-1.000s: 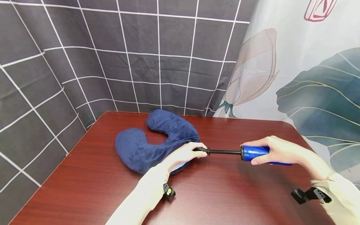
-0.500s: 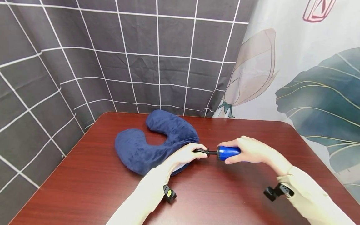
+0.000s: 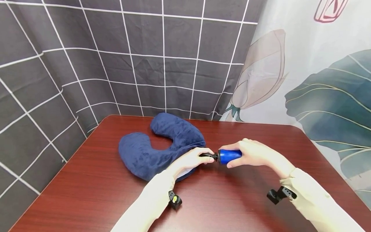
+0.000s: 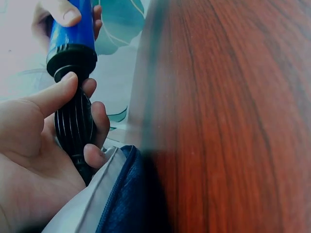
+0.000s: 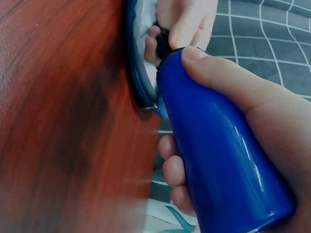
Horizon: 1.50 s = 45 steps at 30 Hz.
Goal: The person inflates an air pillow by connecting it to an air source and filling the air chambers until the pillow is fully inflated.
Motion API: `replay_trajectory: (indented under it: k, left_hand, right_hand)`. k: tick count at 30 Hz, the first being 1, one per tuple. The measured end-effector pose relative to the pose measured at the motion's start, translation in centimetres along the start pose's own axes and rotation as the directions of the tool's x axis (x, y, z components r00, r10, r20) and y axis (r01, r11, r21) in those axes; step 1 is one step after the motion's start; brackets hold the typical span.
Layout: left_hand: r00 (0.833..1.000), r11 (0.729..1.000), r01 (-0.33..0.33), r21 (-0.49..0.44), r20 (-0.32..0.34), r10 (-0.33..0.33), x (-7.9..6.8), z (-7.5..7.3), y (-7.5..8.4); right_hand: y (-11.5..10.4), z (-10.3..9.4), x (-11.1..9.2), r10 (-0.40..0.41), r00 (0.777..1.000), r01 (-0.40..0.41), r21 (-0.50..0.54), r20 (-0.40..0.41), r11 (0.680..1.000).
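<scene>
Hand, left [image 3: 192,158]: thumb and fingers curled round the black handle, thumb tip pressed close to its upper end
Hand, right [image 3: 256,153]: wrapped about the blue cylinder, thumb along one side and fingertips showing on the other
Black handle [image 4: 75,124]: a bulging, spindle-like grip with lengthwise ribs, narrowing toward the pillow (where its thin end finishes is hidden)
Blue cylinder [image 5: 214,141]: smooth, glossy, with a long streak of light down its side; held in line with the handle, close above the table
Black collar [image 4: 72,58]: a notched ring on the cylinder's end, right up against the handle
Pillow [image 3: 139,154]: U-shaped navy plush with a mottled nap, lying on the table beside the left hand, its gap facing up and left
Pale lining [image 4: 85,204]: smooth, light cloth bordered by a dark blue zip edge [image 4: 116,189], just beside the left fingers
Sleeves [image 3: 147,201]: cream fabric, a small black mount [image 3: 175,199] at each wrist
Table [image 3: 217,196]: reddish-brown wood grain, softly shiny, far corners rounded
Cloths behind: dark grey fabric [image 3: 147,71] ruled in white squares; white fabric [image 3: 307,38] printed with a bud and a veined teal leaf
</scene>
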State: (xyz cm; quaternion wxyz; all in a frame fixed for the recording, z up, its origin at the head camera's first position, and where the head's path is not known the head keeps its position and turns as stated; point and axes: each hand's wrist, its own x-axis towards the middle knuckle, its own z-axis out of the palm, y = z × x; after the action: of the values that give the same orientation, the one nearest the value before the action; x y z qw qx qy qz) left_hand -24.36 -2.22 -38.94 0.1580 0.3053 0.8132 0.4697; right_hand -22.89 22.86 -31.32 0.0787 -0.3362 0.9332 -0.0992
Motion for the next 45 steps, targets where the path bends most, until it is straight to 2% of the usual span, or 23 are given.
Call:
replay_trajectory:
  k: [3,8,14,19,23,29,34,38,45]
  left_hand:
    - [1.0,1.0,-0.023,0.022,0.009,0.022,0.1,-0.1,0.0]
    - [1.0,0.999,-0.019,0.046,0.015,0.019,0.1,-0.2,-0.1]
    - [1.0,0.997,-0.025,0.068,0.012,0.024,0.0,-0.2,-0.3]
    - [1.0,0.999,-0.01,0.046,0.007,0.009,-0.1,-0.2,-0.2]
    - [1.0,1.0,0.003,0.027,-0.003,-0.003,-0.3,-0.2,0.3]
    - [1.0,1.0,0.013,0.003,-0.023,-0.013,-0.3,-0.1,0.2]
    - [0.999,0.999,0.025,-0.045,-0.021,-0.026,-0.2,0.1,0.2]
    - [0.999,0.996,0.043,-0.079,-0.028,-0.045,-0.1,0.3,0.1]
    - [0.998,0.999,0.051,-0.015,-0.038,-0.051,-0.1,0.2,0.2]
  right_hand:
    - [0.4,-0.8,-1.0,0.01,1.0,-0.01,0.011,0.014,1.0]
    - [1.5,-1.7,-2.9,0.013,1.0,-0.014,0.04,0.022,0.999]
    - [3.1,-2.1,-5.2,0.006,1.0,-0.006,0.066,-0.004,0.998]
    - [4.2,-2.6,-7.0,0.016,1.0,-0.014,0.066,-0.023,0.998]
    - [4.5,-2.7,-7.5,0.034,0.999,-0.032,0.063,-0.025,0.997]
    - [4.1,-2.2,-6.5,0.017,1.0,-0.015,0.104,-0.018,0.994]
    - [3.5,-1.2,-4.3,0.005,1.0,-0.006,0.13,0.009,0.992]
    - [2.6,-0.7,-2.3,-0.003,1.0,0.0,0.097,0.028,0.995]
    - [0.8,0.4,1.0,-0.038,0.999,0.037,0.04,0.023,0.999]
